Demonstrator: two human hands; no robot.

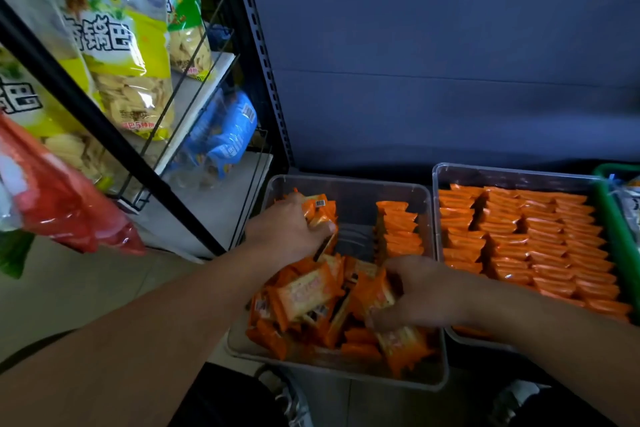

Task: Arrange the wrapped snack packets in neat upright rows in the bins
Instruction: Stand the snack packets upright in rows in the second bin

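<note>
With my left hand (291,230) gripping a stack of packets (318,213) and my right hand (426,291) curled round loose packets (375,295) from the bin (346,182) pile beneath it, I should square their edges before standing them beside the upright row (400,229) just beyond.

The left forearm (166,326) stretches forward; the left hand (291,227) curls fingers and thumb round a packet stack (320,213). The right forearm (561,333) angles in from the right; the right hand (417,291), palm down, curls its fingers over a packet (372,293).
</note>
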